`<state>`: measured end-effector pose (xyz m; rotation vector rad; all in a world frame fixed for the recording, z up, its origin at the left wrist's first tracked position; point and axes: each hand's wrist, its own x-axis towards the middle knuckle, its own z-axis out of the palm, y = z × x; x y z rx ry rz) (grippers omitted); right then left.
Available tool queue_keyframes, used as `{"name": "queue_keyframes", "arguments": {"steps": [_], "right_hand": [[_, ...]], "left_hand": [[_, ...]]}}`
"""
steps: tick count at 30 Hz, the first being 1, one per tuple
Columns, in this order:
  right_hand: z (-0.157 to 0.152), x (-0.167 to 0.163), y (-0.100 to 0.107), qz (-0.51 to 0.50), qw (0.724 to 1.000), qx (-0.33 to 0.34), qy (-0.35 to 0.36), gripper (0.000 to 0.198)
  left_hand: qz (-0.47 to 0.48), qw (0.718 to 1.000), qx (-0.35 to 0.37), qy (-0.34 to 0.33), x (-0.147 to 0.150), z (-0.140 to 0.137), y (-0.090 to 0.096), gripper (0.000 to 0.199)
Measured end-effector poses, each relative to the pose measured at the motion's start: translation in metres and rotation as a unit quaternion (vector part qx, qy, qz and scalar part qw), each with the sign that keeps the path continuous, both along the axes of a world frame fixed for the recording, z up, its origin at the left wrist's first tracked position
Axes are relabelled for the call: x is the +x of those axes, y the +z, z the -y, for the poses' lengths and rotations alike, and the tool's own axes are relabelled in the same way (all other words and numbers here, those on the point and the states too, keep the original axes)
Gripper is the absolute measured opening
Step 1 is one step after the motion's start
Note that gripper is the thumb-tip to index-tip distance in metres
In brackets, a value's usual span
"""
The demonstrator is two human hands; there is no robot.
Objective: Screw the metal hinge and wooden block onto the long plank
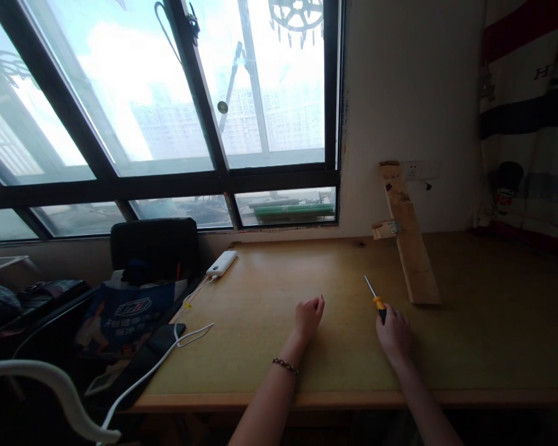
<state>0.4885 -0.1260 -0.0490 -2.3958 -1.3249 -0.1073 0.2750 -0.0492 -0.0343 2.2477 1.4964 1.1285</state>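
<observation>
A screwdriver with a yellow-and-black handle and a thin metal shaft is in my right hand, its tip pointing forward and to the left. My left hand is closed in a loose fist over the middle of the table, with a beaded bracelet on the wrist. Whatever its curled fingers may hold is hidden. Beyond my right hand, a long wooden board leans up against the wall. A short wood piece juts from its left side, joined by a small metal hinge.
The wooden table spans the front. On its left edge lie a white power bank with a white cable and a dark flat object. A black chair holds a blue bag. Windows and a wall socket are behind.
</observation>
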Motion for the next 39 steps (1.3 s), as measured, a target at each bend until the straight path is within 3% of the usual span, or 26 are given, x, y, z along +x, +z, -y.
{"name": "queue_keyframes", "arguments": {"steps": [15, 28, 32, 35, 39], "right_hand": [[0.003, 0.001, 0.000, 0.019, 1.000, -0.012, -0.005, 0.035], [0.004, 0.000, -0.002, 0.037, 0.999, 0.029, -0.013, 0.037], [0.003, 0.002, -0.006, 0.039, 0.995, 0.090, -0.015, 0.045], [0.001, 0.013, -0.008, 0.033, 0.981, 0.188, 0.007, 0.056], [-0.007, 0.061, -0.004, 0.001, 0.948, 0.309, 0.077, 0.061]], "left_hand": [[-0.004, 1.000, -0.006, -0.003, 0.001, 0.000, -0.002, 0.050], [-0.014, 1.000, -0.022, 0.001, 0.002, 0.002, 0.004, 0.050], [-0.017, 1.000, -0.023, 0.004, 0.001, 0.002, 0.004, 0.050], [-0.020, 0.999, -0.025, 0.009, 0.000, 0.002, 0.004, 0.051], [-0.024, 0.999, -0.026, 0.012, 0.000, 0.001, 0.002, 0.051]]}}
